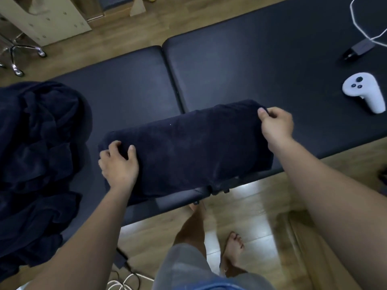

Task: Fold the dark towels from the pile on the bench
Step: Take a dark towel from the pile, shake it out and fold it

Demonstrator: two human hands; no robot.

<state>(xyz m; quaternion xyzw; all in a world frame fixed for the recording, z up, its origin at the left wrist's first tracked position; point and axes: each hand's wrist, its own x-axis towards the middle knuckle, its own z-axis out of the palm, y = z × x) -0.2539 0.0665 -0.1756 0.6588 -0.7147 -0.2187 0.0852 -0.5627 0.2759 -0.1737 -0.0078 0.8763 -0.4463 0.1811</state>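
Currently, dark towel (188, 147) lies flat on bench (251, 59) at near edge, long axis left to right, directly ahead of you. Your left hand (118, 162) rests on left end, fingers curled into cloth. Your right hand (276, 124) pinches far right corner. Each hand holds one end. Unfolded pile (35, 153) just left of left hand. Controller (364, 93) well right.

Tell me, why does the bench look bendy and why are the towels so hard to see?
In the head view the wide-angle lens bows the bench; dim light leaves the towel and the pile nearly black against it; also in the head view, the floor below shows white glare, and the feet look blurry.
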